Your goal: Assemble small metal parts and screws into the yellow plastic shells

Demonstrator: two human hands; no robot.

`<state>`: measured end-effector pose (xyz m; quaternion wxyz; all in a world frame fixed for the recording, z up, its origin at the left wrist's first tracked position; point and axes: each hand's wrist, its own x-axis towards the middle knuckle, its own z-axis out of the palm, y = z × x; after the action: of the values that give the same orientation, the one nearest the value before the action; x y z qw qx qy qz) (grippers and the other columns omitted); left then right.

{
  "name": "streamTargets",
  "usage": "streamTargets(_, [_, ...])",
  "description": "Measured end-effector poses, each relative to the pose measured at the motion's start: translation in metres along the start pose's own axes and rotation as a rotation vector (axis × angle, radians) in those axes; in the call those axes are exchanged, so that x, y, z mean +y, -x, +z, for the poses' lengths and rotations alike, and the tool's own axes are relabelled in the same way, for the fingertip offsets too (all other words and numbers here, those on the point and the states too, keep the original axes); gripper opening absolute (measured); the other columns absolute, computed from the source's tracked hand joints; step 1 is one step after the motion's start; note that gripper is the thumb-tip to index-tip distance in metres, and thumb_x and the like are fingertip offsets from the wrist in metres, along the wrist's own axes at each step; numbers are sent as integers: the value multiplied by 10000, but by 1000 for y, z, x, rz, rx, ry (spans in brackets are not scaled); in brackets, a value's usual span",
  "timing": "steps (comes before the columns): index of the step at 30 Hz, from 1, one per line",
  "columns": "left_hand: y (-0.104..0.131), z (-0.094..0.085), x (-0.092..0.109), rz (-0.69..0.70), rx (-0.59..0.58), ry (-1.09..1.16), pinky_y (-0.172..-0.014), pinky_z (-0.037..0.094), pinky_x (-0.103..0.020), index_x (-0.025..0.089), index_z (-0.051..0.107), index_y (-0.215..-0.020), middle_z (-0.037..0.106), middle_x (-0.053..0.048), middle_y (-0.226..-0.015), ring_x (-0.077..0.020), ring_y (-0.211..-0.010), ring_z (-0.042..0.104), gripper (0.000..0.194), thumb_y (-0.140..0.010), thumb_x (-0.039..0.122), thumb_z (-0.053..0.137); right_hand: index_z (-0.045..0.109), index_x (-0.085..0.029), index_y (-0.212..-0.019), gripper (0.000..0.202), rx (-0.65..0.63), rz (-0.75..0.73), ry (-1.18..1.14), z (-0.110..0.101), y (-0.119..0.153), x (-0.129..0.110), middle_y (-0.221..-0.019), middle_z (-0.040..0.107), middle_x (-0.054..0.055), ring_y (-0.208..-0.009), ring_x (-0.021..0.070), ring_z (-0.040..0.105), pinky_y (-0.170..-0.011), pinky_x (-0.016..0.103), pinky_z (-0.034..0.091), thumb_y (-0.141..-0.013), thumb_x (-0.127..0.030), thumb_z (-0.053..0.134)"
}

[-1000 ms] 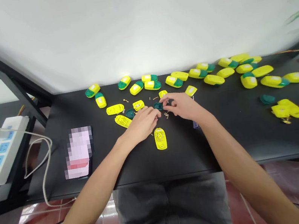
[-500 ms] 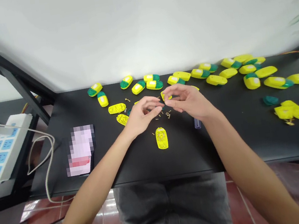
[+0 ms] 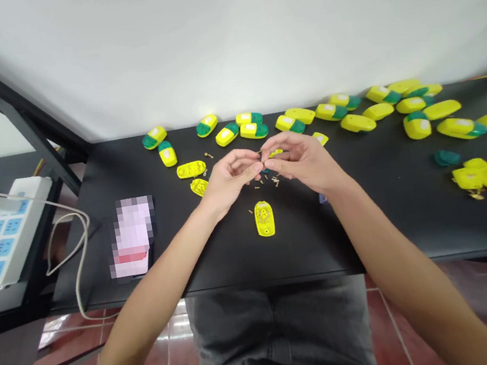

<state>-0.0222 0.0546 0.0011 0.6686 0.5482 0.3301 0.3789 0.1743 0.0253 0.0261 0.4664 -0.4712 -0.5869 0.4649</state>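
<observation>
My left hand (image 3: 234, 178) and my right hand (image 3: 300, 157) meet fingertip to fingertip above the middle of the black table (image 3: 228, 260). Each is closed in a pinch, around something too small to make out. Just below them lie several small brass-coloured pieces (image 3: 276, 182). Nearer the table's front edge is an open yellow shell (image 3: 264, 219) with small parts inside. Two more open yellow shells, one at the left (image 3: 191, 169) and one partly behind my left hand (image 3: 199, 187), show their insides. Yellow pieces are partly hidden behind my right hand.
Several yellow-and-green casings (image 3: 253, 130) line the back of the table. At the right lie a green piece (image 3: 447, 157) and yellow parts (image 3: 480, 175). A phone (image 3: 133, 235), a white cable (image 3: 82, 278) and a power strip (image 3: 11, 230) are at the left.
My fingertips have come closer together and now touch or nearly touch. The camera view has shifted slightly, so the table sits a little higher.
</observation>
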Motion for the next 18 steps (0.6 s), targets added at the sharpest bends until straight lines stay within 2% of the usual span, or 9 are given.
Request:
streamTargets(2, [0,-2,0,1,14,-26,-754,536,-292,193,683,-1054,777,-40,-1002,-143,-850,710,353,-833,401,862,693,-262,-983,397,109,-28,127,-11,6,-1,-976,701,19,-600,110,508,-519,301,440,-803,-589,827])
streamTargets(4, [-1,-4,0,-10,36,-41,-743,533,-289,195,691,-1060,790,-51,-1018,-150,-862,717,327,-845,386,849,667,-260,-924,361,321,-18,319,-25,22,4,-888,682,28,-654,160,562,-581,338,479,-860,-604,756])
streamTargets(6, [-1,-5,1,-19,52,-42,-734,531,-285,197,700,-1062,798,-56,-1019,-152,-863,720,308,-851,371,842,615,-258,-880,390,491,105,521,-38,45,14,-802,640,33,-687,204,583,-635,378,503,-857,-628,738])
streamTargets(8, [0,-5,2,-17,49,-36,-753,542,-291,195,703,-1061,800,-56,-1019,-157,-881,725,299,-852,359,839,591,-256,-949,477,479,231,654,-48,70,27,-785,615,32,-675,224,561,-656,415,508,-785,-667,770])
streamTargets(10, [0,-4,3,1,34,-27,-799,561,-305,191,698,-1056,799,-56,-1020,-167,-928,737,297,-849,351,840,597,-241,-1032,502,409,224,727,-54,93,39,-870,640,69,-777,258,587,-760,457,530,-788,-654,743])
streamTargets(12, [0,-4,4,18,25,-11,-846,576,-319,188,691,-1038,797,-51,-1012,-177,-969,747,300,-832,339,848,632,-236,-1033,450,401,232,779,-61,110,46,-881,650,91,-811,282,602,-810,492,533,-819,-629,685])
streamTargets(15, [-1,-4,4,19,25,-6,-904,583,-341,181,688,-1017,794,-49,-999,-182,-1003,753,299,-804,311,853,679,-245,-979,397,459,283,774,-73,128,45,-873,668,105,-795,295,626,-808,513,536,-828,-612,658])
streamTargets(18, [-1,-4,3,18,10,-33,-932,578,-363,172,688,-1008,787,-52,-982,-186,-1008,751,304,-792,309,853,690,-251,-988,396,519,304,652,-75,146,36,-862,689,97,-773,286,648,-753,486,541,-839,-617,680])
